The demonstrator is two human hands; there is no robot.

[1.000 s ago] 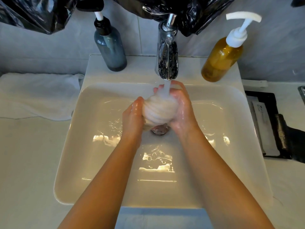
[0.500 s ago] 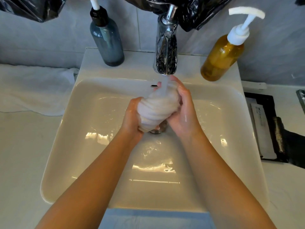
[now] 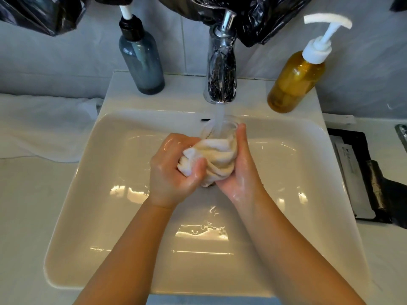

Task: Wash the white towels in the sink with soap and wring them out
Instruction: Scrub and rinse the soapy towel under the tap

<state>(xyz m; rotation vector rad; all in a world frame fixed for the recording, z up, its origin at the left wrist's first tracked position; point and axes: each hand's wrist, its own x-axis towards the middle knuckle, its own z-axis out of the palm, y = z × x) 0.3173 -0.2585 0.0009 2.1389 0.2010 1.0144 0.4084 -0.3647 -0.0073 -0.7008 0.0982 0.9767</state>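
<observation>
A bunched, wet white towel (image 3: 217, 156) is held between both hands over the middle of the white sink (image 3: 114, 194). My left hand (image 3: 170, 172) grips its left end, thumb curled over the cloth. My right hand (image 3: 239, 170) cups the right side, fingers wrapped behind it. Water runs from the chrome tap (image 3: 221, 69) onto the towel's far edge, by my right fingertips. Both hands look wet and soapy. The drain is hidden under the towel.
An amber pump bottle (image 3: 295, 80) stands at the back right of the sink ledge, a blue-grey pump bottle (image 3: 142, 60) at the back left. Another white towel (image 3: 41, 130) lies on the counter to the left. A black tray (image 3: 361, 175) sits to the right.
The towel ball has dropped slightly away from the spout. My left hand has turned and now clamps the towel's end with the thumb on top. The view has shifted closer.
</observation>
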